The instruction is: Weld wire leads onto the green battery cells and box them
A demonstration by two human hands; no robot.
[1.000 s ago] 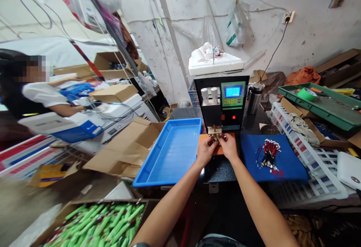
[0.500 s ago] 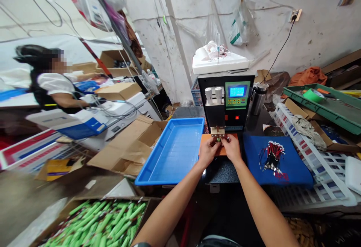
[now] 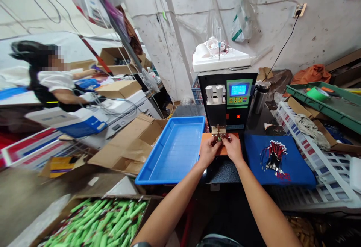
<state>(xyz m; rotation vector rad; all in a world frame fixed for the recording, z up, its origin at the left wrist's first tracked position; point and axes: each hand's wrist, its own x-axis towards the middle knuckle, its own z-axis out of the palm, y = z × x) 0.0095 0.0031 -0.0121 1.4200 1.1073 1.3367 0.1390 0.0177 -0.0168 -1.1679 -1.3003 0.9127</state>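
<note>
My left hand (image 3: 209, 150) is closed on a green battery (image 3: 219, 139), of which only a small end shows between the fingers. On the other side, my right hand (image 3: 232, 147) pinches close against the battery's end; whatever its fingertips grip is too small to make out. Both hands rest over an orange board (image 3: 222, 151), right below the electrode tips (image 3: 219, 130) of a black spot welder (image 3: 216, 115) with a lit blue screen. To the right, a bundle of red and black wire leads (image 3: 275, 155) with white connectors lies on a blue cloth (image 3: 299, 171).
A blue tray (image 3: 141, 178) stands left of the welder. Below left, a cardboard box (image 3: 73, 201) holds many green batteries. White crates (image 3: 324, 171) and a green tray (image 3: 346, 117) are at right, beside a steel flask (image 3: 261, 98). A co-worker (image 3: 58, 81) sits at far left.
My hands stay in the same place at the electrodes. The view has shifted very slightly, and the co-worker's arm has moved a little.
</note>
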